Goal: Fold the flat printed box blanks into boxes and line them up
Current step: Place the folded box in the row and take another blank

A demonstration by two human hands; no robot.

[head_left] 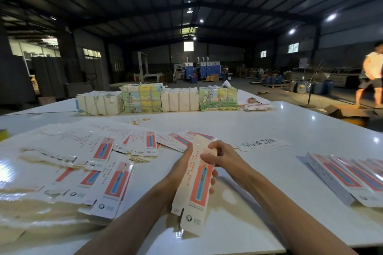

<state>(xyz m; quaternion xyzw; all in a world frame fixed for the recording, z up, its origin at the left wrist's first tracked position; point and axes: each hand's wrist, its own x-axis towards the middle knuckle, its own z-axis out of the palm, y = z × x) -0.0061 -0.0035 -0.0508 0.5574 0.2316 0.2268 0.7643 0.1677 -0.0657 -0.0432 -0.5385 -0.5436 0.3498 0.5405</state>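
Box blank (199,182), long and narrow with a red panel and a blue print, is held tilted above the near middle of the white table (269,122). The left hand (180,170) grips it from behind, with curled fingertips showing at its right edge. The right hand (223,159) pinches its upper flap between thumb and forefinger. A loose heap of flat blanks (83,161) spreads over the left of the glossy top, reaching up behind the hands. A row of folded boxes (348,180) lies side by side at the right, well apart from the heap, and a single flat blank (261,144) lies between that row and the hands. Bare tabletop shows in front of the hands and across the middle, where a few rubber bands (138,120) lie. Wrapped bundles (157,99) stand in a line near the far edge. Past the table's right edge a cardboard box (348,114) sits on the floor, and a person (371,74) is on the open concrete. The room is a dim, steel-roofed hall with blue machines (199,70) at the back.
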